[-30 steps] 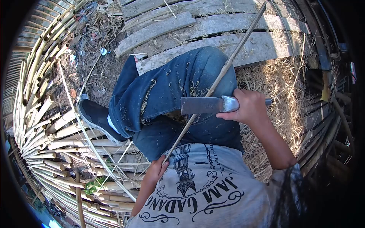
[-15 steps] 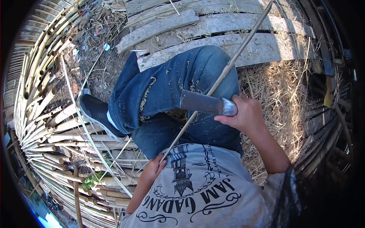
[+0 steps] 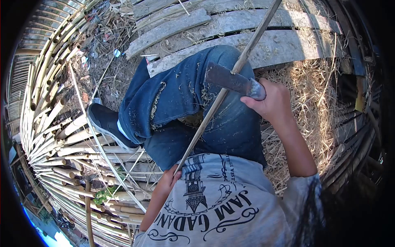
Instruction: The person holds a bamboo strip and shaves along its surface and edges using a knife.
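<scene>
A long thin pole [image 3: 212,110], bamboo or wood, runs slantwise from my waist up across my bent knee and over the planks. Its near end is gripped by my left hand [image 3: 168,179], closed beside my shirt. My right hand [image 3: 276,99] is wrapped round the handle of a broad-bladed knife [image 3: 227,78]. The blade lies across the pole above my knee, touching it; a small pale curl shows at the contact. Most of the handle is hidden in my fist. Pale shavings cling to my jeans [image 3: 181,92].
Grey wooden planks [image 3: 284,45] lie beyond my knee. Straw-like shavings [image 3: 302,107] heap on the right. Many bamboo poles [image 3: 66,173] are stacked at the left, near my shoe [image 3: 109,123]. Thin pale strips [image 3: 103,148] cross over them. Litter [image 3: 117,53] dots the ground.
My right hand has moved the knife up along the pole, away from my body. The pole's far part has shifted slightly left and up. My left hand stays closed at my waist.
</scene>
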Tool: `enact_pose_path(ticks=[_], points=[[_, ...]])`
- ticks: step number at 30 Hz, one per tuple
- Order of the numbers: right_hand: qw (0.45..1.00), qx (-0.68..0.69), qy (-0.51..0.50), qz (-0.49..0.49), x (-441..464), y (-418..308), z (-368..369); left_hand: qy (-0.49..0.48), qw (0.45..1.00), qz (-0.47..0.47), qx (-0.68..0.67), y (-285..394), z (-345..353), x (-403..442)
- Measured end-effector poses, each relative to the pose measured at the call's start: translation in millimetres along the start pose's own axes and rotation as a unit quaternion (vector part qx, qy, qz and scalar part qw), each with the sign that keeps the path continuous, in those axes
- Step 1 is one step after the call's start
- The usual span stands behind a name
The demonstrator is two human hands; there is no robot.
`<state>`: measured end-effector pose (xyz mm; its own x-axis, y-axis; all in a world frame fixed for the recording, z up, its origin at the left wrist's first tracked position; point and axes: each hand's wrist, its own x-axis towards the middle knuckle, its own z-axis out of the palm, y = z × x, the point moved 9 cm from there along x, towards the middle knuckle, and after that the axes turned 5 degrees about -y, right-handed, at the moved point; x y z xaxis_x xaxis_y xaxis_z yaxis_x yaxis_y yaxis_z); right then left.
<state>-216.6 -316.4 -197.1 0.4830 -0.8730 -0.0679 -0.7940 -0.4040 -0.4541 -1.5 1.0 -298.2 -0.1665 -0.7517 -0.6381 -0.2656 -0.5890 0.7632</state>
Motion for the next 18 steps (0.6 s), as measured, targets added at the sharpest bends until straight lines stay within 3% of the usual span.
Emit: enact_pose_path(ticks=[2, 5, 6, 7, 9, 12, 13, 15, 17, 18], points=[[0.997, -0.022, -0.060, -0.031, -9, -23, 11, 0.017, 1.000, 0.011, 0.024, 0, -3, -2], [0.991, -0.084, -0.055, -0.092, -5, -25, 1, 0.017, 0.998, -0.002, 0.068, -5, -4, -5], [0.999, -0.025, 0.010, -0.021, 8, 5, -14, 0.005, 0.999, -0.015, 0.049, -3, -3, -3], [0.996, -0.061, 0.042, -0.041, 13, 7, -24, -0.003, 0.999, -0.027, 0.027, -3, 0, -2], [1.000, 0.004, -0.020, -0.008, 5, -7, -4, 0.002, 0.999, -0.023, 0.033, -8, 1, -3], [0.966, -0.130, -0.135, -0.176, -18, -46, 20, 0.003, 0.999, -0.019, 0.042, -4, -2, -5], [0.967, -0.129, -0.135, -0.172, -9, -35, 15, 0.006, 0.999, -0.019, 0.032, -3, -1, -6], [0.995, -0.078, 0.040, -0.050, 19, 10, -28, 0.027, 0.999, 0.023, 0.015, -1, -2, -4], [0.999, -0.018, -0.019, -0.018, 14, -6, -7, -0.027, 0.999, -0.038, 0.025, -5, 1, -1], [0.992, -0.061, -0.068, -0.084, -2, -31, 6, -0.011, 0.999, -0.025, 0.047, -11, 0, -3]])
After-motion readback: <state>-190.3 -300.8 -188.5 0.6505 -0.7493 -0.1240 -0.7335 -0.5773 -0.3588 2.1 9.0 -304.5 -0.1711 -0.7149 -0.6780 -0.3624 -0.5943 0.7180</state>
